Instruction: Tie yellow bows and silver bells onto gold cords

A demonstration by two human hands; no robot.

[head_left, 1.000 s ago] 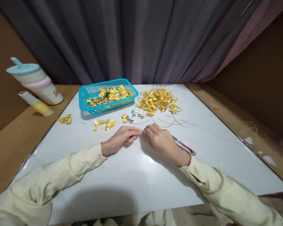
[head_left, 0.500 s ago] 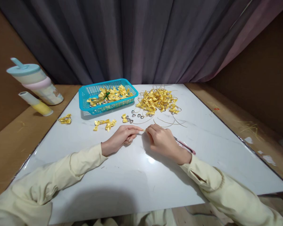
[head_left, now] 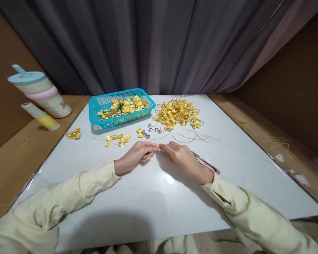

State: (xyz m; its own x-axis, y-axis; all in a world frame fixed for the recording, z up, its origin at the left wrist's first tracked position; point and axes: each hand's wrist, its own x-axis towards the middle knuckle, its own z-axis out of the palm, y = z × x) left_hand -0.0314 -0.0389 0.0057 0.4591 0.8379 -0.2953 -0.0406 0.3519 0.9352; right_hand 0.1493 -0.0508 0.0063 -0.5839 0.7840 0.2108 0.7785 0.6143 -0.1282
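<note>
My left hand (head_left: 136, 153) and my right hand (head_left: 180, 158) meet fingertip to fingertip over the white tabletop. Both are closed in a pinch; whatever sits between the fingers is hidden or too small to name. Just beyond them lie several silver heart-like beads (head_left: 156, 130), a single yellow ribbon bow (head_left: 140, 133) and thin gold cords (head_left: 185, 137). Several more bows (head_left: 124, 140) rest left of these. A pink and grey cutting tool (head_left: 208, 165), its kind unclear, lies partly behind my right hand.
A blue plastic basket (head_left: 90, 112) holds yellow bows with cords. Right of it is a heap of corded bows (head_left: 177, 112). A small bow bundle (head_left: 73, 133) lies far left, near a lidded tumbler (head_left: 46, 95) and a yellow-and-white tube (head_left: 43, 118). Paper scraps (head_left: 302, 179) lie right.
My right hand has shifted slightly left, its fingers stretching forward to touch the left fingertips. The small yellowish bit between the fingertips is now covered. My left hand has barely moved.
</note>
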